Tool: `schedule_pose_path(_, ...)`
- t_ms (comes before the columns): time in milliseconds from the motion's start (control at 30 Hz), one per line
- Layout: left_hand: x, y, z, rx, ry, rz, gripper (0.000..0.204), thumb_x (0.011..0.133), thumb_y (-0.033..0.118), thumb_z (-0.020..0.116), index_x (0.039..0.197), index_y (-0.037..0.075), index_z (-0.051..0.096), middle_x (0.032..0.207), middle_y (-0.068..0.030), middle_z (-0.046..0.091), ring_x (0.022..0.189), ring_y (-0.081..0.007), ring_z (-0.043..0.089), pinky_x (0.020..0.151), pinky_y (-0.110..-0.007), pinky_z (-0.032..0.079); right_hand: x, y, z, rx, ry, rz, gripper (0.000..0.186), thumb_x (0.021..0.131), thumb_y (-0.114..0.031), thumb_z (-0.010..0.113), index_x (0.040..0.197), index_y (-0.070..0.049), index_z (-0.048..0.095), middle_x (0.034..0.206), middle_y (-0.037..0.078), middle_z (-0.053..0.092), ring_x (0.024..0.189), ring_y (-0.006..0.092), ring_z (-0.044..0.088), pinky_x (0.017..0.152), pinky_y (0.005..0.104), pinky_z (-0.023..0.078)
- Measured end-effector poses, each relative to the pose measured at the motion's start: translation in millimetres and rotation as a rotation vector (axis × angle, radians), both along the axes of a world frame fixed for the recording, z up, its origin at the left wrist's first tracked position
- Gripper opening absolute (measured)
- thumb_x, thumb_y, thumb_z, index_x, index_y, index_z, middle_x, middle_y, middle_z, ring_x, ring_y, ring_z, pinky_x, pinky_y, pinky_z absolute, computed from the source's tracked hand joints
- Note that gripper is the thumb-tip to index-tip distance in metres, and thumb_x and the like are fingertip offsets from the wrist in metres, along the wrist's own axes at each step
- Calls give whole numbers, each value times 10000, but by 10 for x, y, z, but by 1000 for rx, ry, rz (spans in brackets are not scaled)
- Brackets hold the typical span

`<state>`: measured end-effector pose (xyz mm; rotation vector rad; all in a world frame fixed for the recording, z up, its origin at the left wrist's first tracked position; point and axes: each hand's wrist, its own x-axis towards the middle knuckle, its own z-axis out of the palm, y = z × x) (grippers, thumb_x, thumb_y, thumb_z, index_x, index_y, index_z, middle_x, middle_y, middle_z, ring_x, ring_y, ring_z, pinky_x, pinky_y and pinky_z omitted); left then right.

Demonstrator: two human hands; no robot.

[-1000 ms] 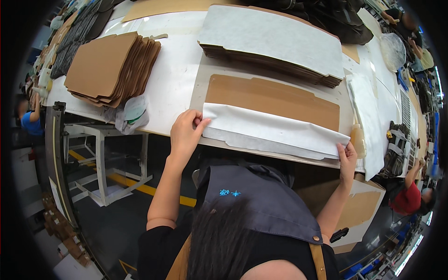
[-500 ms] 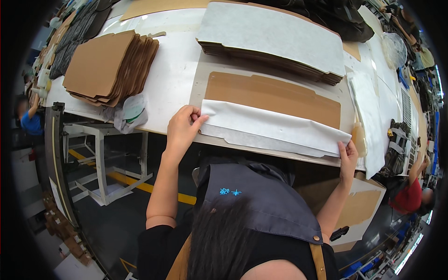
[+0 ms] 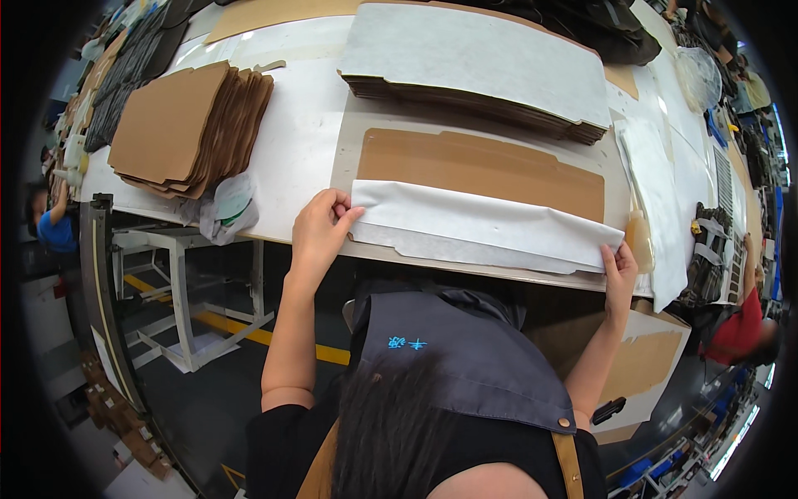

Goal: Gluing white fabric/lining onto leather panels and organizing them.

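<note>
A brown board panel (image 3: pixel 482 170) lies on the table in front of me. Over its near part is a white sheet (image 3: pixel 474 212), its far edge folded back toward me so that brown shows beyond the fold. My left hand (image 3: pixel 322 223) pinches the sheet's left corner between thumb and fingers. At the right end, my right hand (image 3: pixel 619 264) grips the other corner in the same way. The sheet is drawn fairly straight between both hands, with slight creases. Some of its greyish underside shows along the table's front edge.
Beyond the panel stands a stack of white-faced boards (image 3: pixel 474 66). A pile of brown boards (image 3: pixel 170 129) sits at the left, beside a crumpled plastic bag (image 3: pixel 235 206). To the right are a bottle with yellowish contents (image 3: pixel 639 241) and folded white sheets (image 3: pixel 657 208). Other people work at both sides.
My hands keep their hold on the sheet's corners, with hardly any movement. The whole view has shifted slightly; the person in red at the right has moved a little.
</note>
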<state>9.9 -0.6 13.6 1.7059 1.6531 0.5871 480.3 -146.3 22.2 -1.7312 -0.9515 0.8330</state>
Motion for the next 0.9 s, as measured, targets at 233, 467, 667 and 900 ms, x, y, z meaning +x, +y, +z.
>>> schedule_pose_path(233, 39, 0, 30, 29, -7, -1, 190, 830, 155, 749, 870, 23, 619, 737, -51, 572, 646, -169, 525, 621, -295, 447, -19, 22, -9, 16, 0, -29, 200, 954, -99, 640, 1097, 41, 634, 935, -1, 631, 851, 54, 551, 781, 201, 435)
schedule_pose_path(467, 84, -4, 82, 0, -4, 4, 190, 831, 112, 744, 877, -3, 601, 746, -49, 555, 648, -143, 493, 622, -277, 433, -21, 50, -15, -3, -44, -21, 126, 939, -80, 653, 1018, 17, 635, 899, -14, 616, 831, 52, 549, 761, 201, 436)
schedule_pose_path(667, 89, -34, 40, 55, 63, -8, 302, 837, 92, 738, 1087, 43, 576, 745, -12, 486, 635, -129, 445, 613, -261, 408, -11, 35, -32, -17, -23, -6, 101, 937, -69, 647, 999, 9, 630, 886, -20, 620, 801, 42, 543, 732, 201, 436)
schedule_pose_path(900, 155, -56, 95, 90, 108, -19, 353, 835, 83, 738, 1139, 48, 562, 784, -20, 480, 675, -141, 455, 646, -280, 417, -1, 11, -35, -18, -40, -29, 131, 921, -67, 661, 1011, 28, 651, 864, -3, 646, 761, 40, 565, 697, 198, 453)
